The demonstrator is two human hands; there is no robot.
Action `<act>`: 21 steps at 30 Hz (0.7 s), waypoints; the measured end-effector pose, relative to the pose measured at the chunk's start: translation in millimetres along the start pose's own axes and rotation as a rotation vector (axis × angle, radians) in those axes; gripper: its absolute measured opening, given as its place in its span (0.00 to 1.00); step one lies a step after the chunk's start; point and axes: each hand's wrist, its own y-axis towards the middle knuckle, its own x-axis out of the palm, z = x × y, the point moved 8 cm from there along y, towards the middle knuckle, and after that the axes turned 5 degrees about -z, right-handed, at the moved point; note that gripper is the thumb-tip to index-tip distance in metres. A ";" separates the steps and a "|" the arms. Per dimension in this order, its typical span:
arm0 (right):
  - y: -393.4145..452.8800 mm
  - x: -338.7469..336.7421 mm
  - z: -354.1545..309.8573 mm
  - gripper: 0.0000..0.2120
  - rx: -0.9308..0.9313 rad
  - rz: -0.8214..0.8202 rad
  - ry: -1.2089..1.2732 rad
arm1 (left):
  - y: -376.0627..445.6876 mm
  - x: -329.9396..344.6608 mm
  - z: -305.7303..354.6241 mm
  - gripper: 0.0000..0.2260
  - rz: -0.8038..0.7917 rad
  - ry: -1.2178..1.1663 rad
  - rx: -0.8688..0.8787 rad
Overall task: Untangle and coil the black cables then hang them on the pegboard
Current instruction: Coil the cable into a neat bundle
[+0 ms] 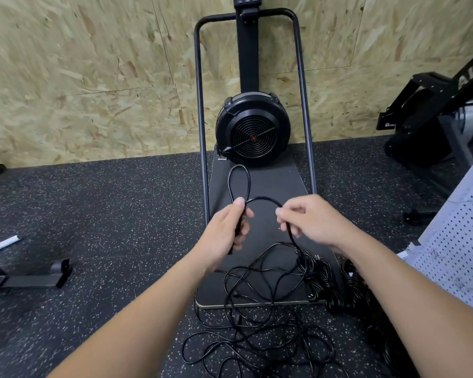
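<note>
While raised over the dark platform of a fan-wheel exercise machine, held between both hands: one thin, glossy black cable. Left hand curled around a doubled stretch, thumb up, with a narrow teardrop loop standing above the fist. Right hand pinching the same cable between fingertips, a short arch spanning the two hands. From the right hand, dropping into a loose tangle of black cable, sprawled in round overlapping loops across the speckled rubber floor and the platform's front edge. Just right of it, tighter dark bundles. At far right, leaning, a white perforated pegboard. Behind, rough flaked chipboard wall.
</note>
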 end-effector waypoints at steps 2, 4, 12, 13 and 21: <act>1.2 -6.4 -13.7 0.16 -0.039 0.107 0.294 | -1.5 3.3 -2.3 0.26 0.006 0.072 -0.003; 2.9 -2.7 -22.9 0.16 -0.053 0.155 0.497 | -4.8 13.9 -7.5 0.28 -0.011 0.197 0.020; -5.9 -11.1 -30.9 0.14 -0.026 0.399 0.257 | -22.0 72.7 -14.1 0.20 -0.218 0.259 0.040; -6.8 -14.5 -29.6 0.14 -0.016 0.411 0.238 | -21.2 72.6 -12.3 0.17 -0.205 0.295 0.082; -7.1 -9.1 -32.2 0.14 0.004 0.319 0.402 | -16.0 65.1 -11.1 0.08 -0.194 0.233 0.064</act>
